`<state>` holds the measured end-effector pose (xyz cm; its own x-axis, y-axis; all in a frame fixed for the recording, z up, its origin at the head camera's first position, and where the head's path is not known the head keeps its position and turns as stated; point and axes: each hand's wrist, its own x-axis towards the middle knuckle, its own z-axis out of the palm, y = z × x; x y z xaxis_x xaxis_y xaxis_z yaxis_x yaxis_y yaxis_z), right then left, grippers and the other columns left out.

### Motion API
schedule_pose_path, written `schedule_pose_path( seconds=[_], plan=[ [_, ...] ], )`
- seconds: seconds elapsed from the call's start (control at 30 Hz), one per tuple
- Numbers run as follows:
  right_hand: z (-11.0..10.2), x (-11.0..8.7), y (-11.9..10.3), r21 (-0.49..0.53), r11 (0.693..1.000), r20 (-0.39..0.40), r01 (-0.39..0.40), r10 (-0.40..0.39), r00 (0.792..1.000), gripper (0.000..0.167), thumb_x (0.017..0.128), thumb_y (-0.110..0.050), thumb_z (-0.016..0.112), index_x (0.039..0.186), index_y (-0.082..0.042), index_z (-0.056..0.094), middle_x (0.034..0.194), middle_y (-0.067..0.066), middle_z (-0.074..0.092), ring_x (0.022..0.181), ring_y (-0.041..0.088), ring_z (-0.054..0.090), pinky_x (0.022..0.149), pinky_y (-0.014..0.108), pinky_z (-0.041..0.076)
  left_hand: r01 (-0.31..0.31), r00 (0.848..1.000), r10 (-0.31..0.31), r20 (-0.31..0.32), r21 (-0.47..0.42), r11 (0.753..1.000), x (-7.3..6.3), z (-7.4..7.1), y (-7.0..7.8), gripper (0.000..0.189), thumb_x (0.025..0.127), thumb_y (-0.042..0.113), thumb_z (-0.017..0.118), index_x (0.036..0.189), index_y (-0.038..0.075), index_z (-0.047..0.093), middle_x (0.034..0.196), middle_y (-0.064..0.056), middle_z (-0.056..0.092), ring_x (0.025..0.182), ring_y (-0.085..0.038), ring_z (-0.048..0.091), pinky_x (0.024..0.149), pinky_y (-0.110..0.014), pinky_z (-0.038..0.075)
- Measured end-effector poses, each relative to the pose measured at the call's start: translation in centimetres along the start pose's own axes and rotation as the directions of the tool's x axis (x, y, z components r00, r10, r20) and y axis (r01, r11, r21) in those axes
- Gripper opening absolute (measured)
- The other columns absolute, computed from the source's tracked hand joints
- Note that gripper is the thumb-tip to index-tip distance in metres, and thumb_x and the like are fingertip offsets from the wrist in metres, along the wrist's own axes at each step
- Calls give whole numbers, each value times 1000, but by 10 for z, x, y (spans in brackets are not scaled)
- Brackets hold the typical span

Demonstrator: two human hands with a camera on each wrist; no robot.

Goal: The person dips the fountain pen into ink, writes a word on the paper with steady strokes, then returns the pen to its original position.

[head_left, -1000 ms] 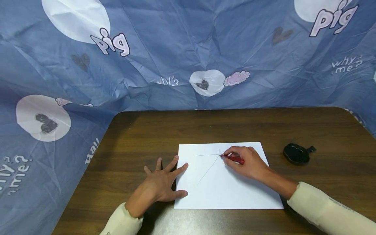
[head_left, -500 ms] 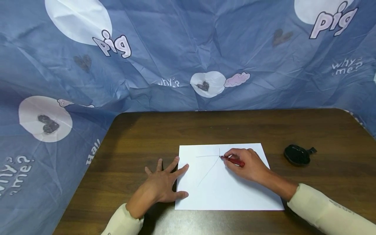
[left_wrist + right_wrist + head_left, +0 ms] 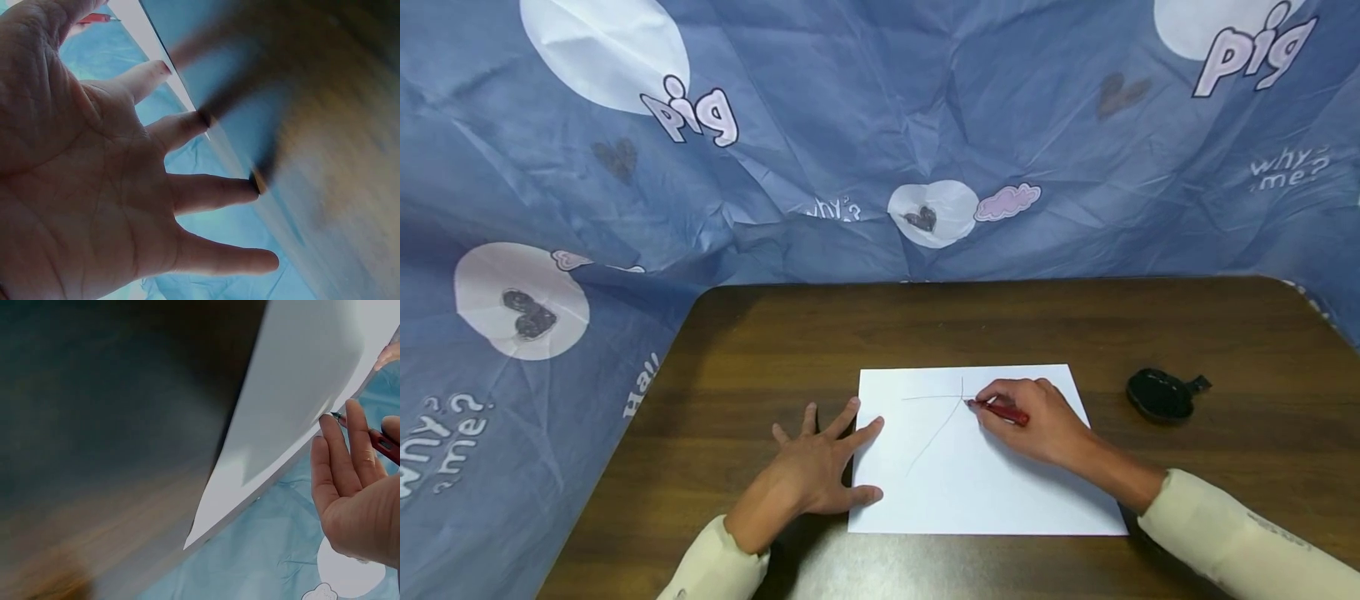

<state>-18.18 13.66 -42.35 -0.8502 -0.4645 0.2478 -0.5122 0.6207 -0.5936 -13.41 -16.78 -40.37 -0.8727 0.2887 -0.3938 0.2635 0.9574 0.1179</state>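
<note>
A white sheet of paper [image 3: 985,492] lies on the wooden table, bearing a short upright line, a level line and a slanting line that come together near its upper middle. My right hand [image 3: 1033,417] pinches a red pen [image 3: 1009,412], its tip at the paper beside that meeting point. In the right wrist view the pen [image 3: 384,445] shows between the thumb and fingers. My left hand [image 3: 812,475] is spread at the sheet's left edge, thumb and index fingertip on the paper. Its splayed fingers [image 3: 212,190] appear from the palm side in the left wrist view.
A small black dish [image 3: 1160,395] with a short tab sits on the table [image 3: 805,325] to the right of the paper. Behind and to the left hangs a blue printed cloth [image 3: 820,108]. Pale sleeves [image 3: 1217,517] cover both forearms.
The level line now reaches right past the upright line, toward my right fingers. The pen has shifted slightly to the right. My left hand stays put; the head view moves a little.
</note>
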Motion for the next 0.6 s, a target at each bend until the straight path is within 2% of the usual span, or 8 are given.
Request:
schedule_pose_path(
  seconds=[0.13,0.33,0.6],
  plan=[
    [-2,-2,1,2,1000,6,-12,12,1000,15,88,-15,75,103,-12,77,96,-5,75,82,8,66,80,37,48,-2,1000,2,-2,4,1000,0,-1,1,88,82,70,65,156,40,30,166,-1,17,141,-59,18,92,-87,17],
    [-4,-6,1,-8,1000,-11,-11,11,1000,11,87,-17,76,98,-14,78,90,-8,74,78,6,65,71,28,52,-4,1000,4,-4,15,1000,-1,-2,1,88,82,71,65,156,40,29,166,-1,17,141,-59,18,92,-87,18],
    [-9,-15,2,-6,999,44,-45,45,998,16,89,-18,75,103,-13,77,98,-5,75,86,9,66,77,34,53,0,1000,0,-2,15,1000,-1,-1,1,88,82,71,65,156,40,30,166,-1,17,141,-59,18,92,-87,18]
  ],
)
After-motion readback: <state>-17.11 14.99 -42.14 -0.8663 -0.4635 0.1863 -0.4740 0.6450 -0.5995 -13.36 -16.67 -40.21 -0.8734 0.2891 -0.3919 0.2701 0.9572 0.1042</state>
